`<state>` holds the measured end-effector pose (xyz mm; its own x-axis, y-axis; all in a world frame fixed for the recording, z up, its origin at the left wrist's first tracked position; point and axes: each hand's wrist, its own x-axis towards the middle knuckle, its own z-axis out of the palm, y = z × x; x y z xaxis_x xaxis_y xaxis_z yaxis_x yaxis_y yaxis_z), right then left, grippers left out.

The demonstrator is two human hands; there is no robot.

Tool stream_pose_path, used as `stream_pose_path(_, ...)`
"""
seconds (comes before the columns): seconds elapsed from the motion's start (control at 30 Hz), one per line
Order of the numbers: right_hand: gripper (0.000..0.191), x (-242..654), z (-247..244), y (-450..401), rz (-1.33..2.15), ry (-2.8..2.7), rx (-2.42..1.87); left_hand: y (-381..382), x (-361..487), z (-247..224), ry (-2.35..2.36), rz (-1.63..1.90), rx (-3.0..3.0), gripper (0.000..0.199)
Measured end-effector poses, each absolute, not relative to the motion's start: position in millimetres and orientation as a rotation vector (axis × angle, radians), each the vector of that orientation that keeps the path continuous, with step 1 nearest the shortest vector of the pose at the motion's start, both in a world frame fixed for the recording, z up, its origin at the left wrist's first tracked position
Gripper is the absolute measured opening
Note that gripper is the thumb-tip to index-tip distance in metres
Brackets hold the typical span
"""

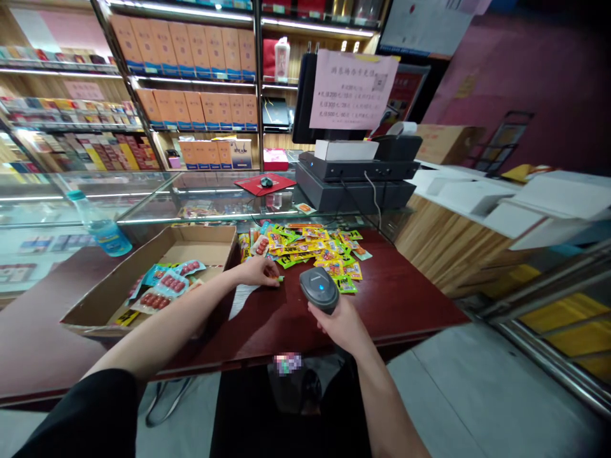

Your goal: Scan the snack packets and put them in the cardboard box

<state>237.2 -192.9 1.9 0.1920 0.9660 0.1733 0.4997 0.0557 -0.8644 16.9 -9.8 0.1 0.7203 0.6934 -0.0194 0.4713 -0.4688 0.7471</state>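
Note:
My right hand [342,321] is wrapped round a dark grey handheld scanner [319,287] with a lit blue spot on top, held over the red-brown table [391,305]. Just left of it, my left hand [261,271] is closed in a pinch on a small packet [279,278]; only its green end shows. Behind both hands lies a pile of yellow and green snack packets [317,249]. An open cardboard box [102,280] stands at the left under my left forearm, with several packets of red-brown pieces [162,289] inside. A white paper [242,300] lies partly beneath my left wrist.
A blue bottle [107,234] stands behind the box. Beyond the pile is a glass counter [147,197] with a red mat [258,184], a computer mouse [266,182], a black cash drawer [353,191] and a monitor [305,95]. White boxes [558,197] sit at the right.

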Motion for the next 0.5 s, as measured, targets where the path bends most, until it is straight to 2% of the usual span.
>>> stream_pose_path(0.07, 0.028, 238, 2, -193, 0.665, -1.437, -1.579, -12, 19, 7, 0.961, 0.479, 1.930, 0.026)
stream_pose_path(0.23, 0.030, 237, 2, -194, 0.672, -1.444, -1.574, -15, 23, 22, 1.135, 0.649, 1.366, 0.038)
stream_pose_path(0.5, 0.027, 224, 2, -197, 0.702, -1.474, -1.561, -13, 21, 25, 1.098, 0.746, 1.178, 0.048)
